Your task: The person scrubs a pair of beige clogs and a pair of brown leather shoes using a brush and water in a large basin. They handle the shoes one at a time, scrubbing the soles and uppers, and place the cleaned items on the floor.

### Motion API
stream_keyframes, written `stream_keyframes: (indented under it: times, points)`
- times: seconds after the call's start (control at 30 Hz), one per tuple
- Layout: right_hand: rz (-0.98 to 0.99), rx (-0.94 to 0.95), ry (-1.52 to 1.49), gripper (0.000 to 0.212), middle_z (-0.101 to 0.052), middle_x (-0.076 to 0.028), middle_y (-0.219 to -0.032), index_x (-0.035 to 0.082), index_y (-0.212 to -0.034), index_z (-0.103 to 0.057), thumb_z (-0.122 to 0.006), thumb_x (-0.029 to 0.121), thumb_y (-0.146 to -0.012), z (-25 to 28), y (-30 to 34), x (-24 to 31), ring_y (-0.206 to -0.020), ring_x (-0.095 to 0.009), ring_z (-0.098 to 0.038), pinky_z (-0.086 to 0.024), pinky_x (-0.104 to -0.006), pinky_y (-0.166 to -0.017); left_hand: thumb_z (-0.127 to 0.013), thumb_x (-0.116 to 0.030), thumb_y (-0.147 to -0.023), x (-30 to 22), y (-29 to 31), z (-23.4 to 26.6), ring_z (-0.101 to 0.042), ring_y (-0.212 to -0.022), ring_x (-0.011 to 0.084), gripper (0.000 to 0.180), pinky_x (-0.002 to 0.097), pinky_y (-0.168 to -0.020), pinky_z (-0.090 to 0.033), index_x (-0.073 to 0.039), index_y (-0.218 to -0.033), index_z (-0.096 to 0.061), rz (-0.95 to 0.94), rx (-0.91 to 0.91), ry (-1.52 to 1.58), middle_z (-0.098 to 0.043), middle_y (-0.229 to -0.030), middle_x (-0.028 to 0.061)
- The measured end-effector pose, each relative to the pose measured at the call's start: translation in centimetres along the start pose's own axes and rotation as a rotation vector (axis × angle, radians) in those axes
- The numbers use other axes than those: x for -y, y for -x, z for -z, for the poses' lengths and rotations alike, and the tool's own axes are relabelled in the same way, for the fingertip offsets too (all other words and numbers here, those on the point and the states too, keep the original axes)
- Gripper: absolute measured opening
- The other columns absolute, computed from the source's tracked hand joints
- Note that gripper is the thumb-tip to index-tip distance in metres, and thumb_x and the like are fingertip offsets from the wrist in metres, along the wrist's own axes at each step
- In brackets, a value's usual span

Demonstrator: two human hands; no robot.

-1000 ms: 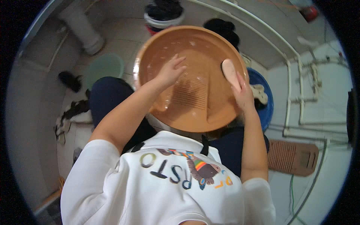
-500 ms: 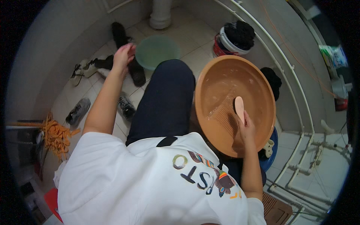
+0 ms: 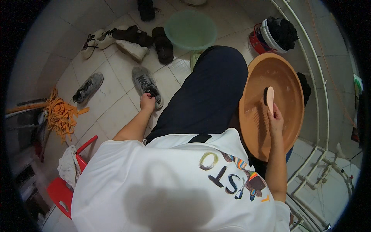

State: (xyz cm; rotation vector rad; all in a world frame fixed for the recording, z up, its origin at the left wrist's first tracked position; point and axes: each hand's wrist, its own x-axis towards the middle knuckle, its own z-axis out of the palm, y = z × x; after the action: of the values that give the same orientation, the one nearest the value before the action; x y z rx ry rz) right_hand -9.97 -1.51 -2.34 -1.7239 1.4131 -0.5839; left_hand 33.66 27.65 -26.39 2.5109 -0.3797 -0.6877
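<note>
A gray lace-up sneaker (image 3: 142,77) is on the tiled floor (image 3: 112,112), to the left of the person's dark-trousered leg (image 3: 205,89), its toe pointing away from the person. The left hand (image 3: 147,103) touches it at the ankle opening, fingers bent; how firmly they close on the shoe cannot be told. The hands are well apart. The right hand (image 3: 275,120) is wrapped around the handle of a scrubbing brush (image 3: 271,96) with a pale back and dark bristles facing left. The brush is held over a large orange-brown basin (image 3: 298,112), which has a ridged patch inside, on the other side of the leg.

Another gray sneaker (image 3: 89,88) lies on the floor to the left of the first. Beyond them are white shoes with black laces (image 3: 89,45), a white shoe (image 3: 131,51) lying just beside them, and a dark slipper (image 3: 163,49). A pale green tub (image 3: 191,30) is near the slipper. Beyond the big basin stands a red and white bucket (image 3: 258,40) filled with dark cloth (image 3: 284,33). At the far left are an orange mop (image 3: 61,116) and, nearer, a red chair (image 3: 62,192) with a white cloth (image 3: 69,168) on it. White pipes (image 3: 325,100) run along the right wall.
</note>
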Motion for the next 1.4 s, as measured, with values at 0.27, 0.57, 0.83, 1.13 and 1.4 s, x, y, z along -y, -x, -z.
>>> stream_keyframes:
  times: [0.27, 0.57, 0.83, 1.13, 1.4]
  points:
    - [-0.073, 0.000, 0.019, 0.043, -0.054, -0.011, -0.119, 0.000, -0.126, -0.046, -0.057, 0.006, -0.085, 0.2, 0.0, -0.2, -0.105, -0.018, -0.053, -0.042, -0.0273, -0.086, -0.053, -0.051, -0.079, -3.4, 0.3, 3.9, -0.057, -0.092, 0.0330, 0.048, 0.0396, -0.083, -0.044, -0.008, -0.096, -0.066, -0.074, 0.345, -0.396, -0.061, -0.101, 0.0148]
    - [-0.116, -0.016, 0.000, 0.045, -0.055, -0.007, -0.110, 0.000, -0.126, -0.046, -0.059, 0.012, -0.085, 0.1, 0.6, -0.7, -0.093, -0.014, -0.051, -0.039, -0.0240, -0.078, -0.041, -0.043, -0.084, -3.5, -5.3, 3.9, -0.057, -0.094, 0.0341, 0.046, 0.0419, -0.081, -0.044, -0.005, -0.090, -0.067, -0.085, 0.363, -0.366, -0.062, -0.099, 0.0181]
    - [-0.223, -0.017, -0.014, 0.046, -0.054, -0.008, -0.117, 0.000, -0.127, -0.044, -0.059, 0.010, -0.085, -0.4, -1.0, -0.8, -0.104, -0.017, -0.052, -0.041, -0.0268, -0.087, -0.048, -0.035, -0.083, -6.6, -14.0, 2.8, -0.054, -0.102, 0.0337, 0.040, 0.0401, -0.086, -0.043, -0.008, -0.111, -0.056, -0.141, 0.177, -0.164, -0.056, -0.113, 0.0163]
    - [-0.203, -0.078, 0.017, 0.044, -0.054, 0.003, -0.079, 0.007, -0.125, -0.049, -0.060, 0.010, -0.083, -0.2, -2.8, -0.9, -0.057, -0.003, -0.044, -0.033, -0.0169, -0.045, -0.052, -0.033, -0.083, -9.7, -22.2, 3.9, -0.021, -0.132, 0.0280, 0.064, 0.0388, -0.105, -0.024, -0.006, -0.136, -0.028, -0.320, 0.172, -0.802, -0.024, -0.143, 0.0104]
    - [-0.348, -0.115, 0.099, 0.044, -0.054, 0.002, -0.078, 0.007, -0.126, -0.048, -0.060, 0.012, -0.083, -0.8, -3.7, 1.5, -0.056, -0.004, -0.043, -0.033, -0.0177, -0.045, -0.049, -0.019, -0.083, -11.3, -20.1, 5.6, -0.055, -0.101, 0.0284, 0.057, 0.0383, -0.080, -0.048, -0.013, -0.136, -0.030, -0.136, 0.068, -0.813, -0.048, -0.119, 0.0152]
